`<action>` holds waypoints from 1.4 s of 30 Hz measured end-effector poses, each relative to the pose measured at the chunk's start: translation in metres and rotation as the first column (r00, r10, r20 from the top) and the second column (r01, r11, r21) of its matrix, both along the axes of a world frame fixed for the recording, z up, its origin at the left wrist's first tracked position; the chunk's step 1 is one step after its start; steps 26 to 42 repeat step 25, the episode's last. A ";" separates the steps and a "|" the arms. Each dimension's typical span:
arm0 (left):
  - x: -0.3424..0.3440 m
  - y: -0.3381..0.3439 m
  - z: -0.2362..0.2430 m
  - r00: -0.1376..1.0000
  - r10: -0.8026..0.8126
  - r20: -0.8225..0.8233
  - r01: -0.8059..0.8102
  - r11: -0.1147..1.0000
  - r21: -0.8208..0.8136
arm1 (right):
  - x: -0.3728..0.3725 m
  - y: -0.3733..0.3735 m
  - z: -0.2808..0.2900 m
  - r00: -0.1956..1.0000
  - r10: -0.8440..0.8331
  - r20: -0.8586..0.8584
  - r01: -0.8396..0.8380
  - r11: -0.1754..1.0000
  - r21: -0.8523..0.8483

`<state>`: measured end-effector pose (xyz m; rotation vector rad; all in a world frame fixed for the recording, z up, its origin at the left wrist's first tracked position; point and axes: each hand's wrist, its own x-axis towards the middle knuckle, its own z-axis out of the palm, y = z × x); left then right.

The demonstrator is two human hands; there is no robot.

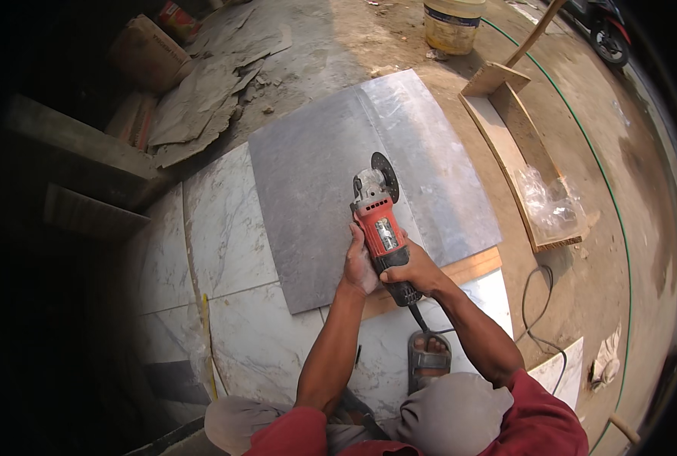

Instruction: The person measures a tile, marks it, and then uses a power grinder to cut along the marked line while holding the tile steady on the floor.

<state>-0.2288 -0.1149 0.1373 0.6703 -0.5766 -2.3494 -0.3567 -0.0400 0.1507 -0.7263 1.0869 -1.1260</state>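
Note:
I hold a red and black angle grinder over a large grey tile, its dark perforated disc toward the far side. My left hand cups the body from the left, thumb up along its side. Wrapped round the black rear part is my right hand, with the thumb across the top. A straight line runs lengthwise down the tile, and the strip right of it looks paler and dusty. Whether the disc touches the tile, I cannot tell. Beneath the tile's near edge shows a wooden board.
White marbled tiles lie under and left of the grey one. On the right are a wooden trough with clear plastic, a looped black cable and a green hose. A bucket stands at the back.

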 end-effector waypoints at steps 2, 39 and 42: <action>-0.005 -0.002 0.002 1.000 0.018 0.015 -0.018 1.000 -0.001 | -0.002 -0.003 0.001 0.999 -0.025 -0.042 0.025 1.000 -0.001; -0.062 -0.078 -0.053 0.954 -0.059 0.294 0.068 0.997 -0.022 | -0.071 -0.053 -0.037 0.995 -0.050 -0.085 0.046 0.998 -0.046; -0.062 -0.078 -0.053 0.954 -0.059 0.294 0.068 0.997 -0.022 | -0.071 -0.053 -0.037 0.995 -0.050 -0.085 0.046 0.998 -0.046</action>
